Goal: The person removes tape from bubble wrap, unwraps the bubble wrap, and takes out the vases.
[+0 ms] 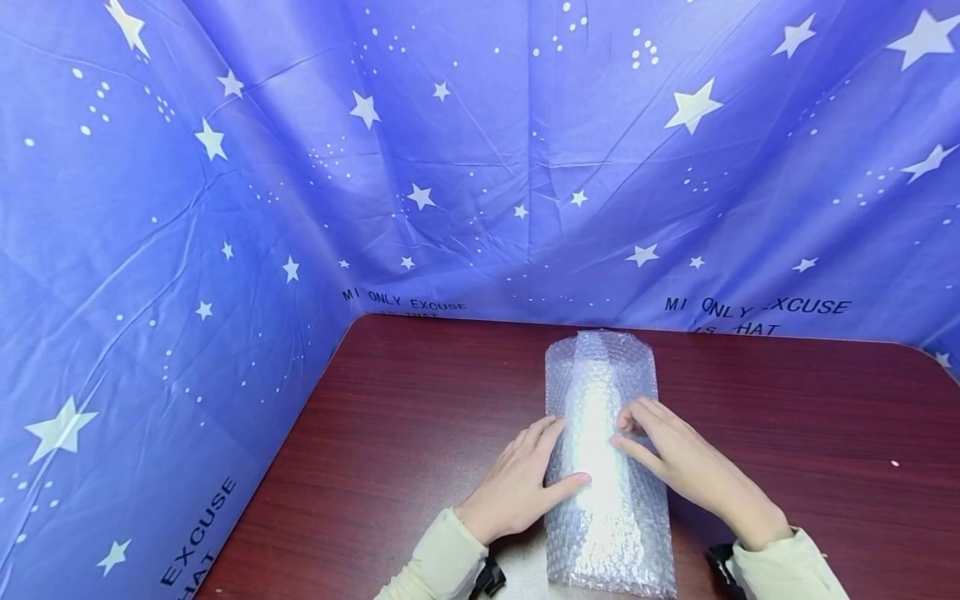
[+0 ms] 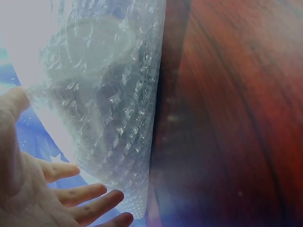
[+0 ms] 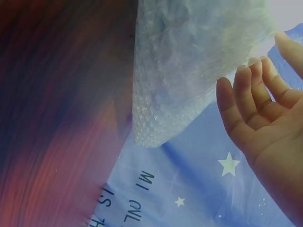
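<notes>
A long bundle of clear bubble wrap (image 1: 600, 517) lies on the table, its length running away from me. In the left wrist view a round, pale rim shows faintly through the bubble wrap (image 2: 109, 109); what is inside cannot be made out. My left hand (image 1: 517, 483) rests on the bundle's left side, fingers spread and thumb on top. From the right, my right hand (image 1: 686, 462) touches the top of the wrap with bent fingers, the thumb apart from them. The right wrist view shows those fingers (image 3: 241, 94) loosely bent beside the wrap.
The dark red wooden table (image 1: 420, 400) extends to both sides of the bundle. A blue cloth (image 1: 480, 167) with white stars and printed words hangs behind and at the left. A tiny white speck (image 1: 895, 463) lies on the table at the right.
</notes>
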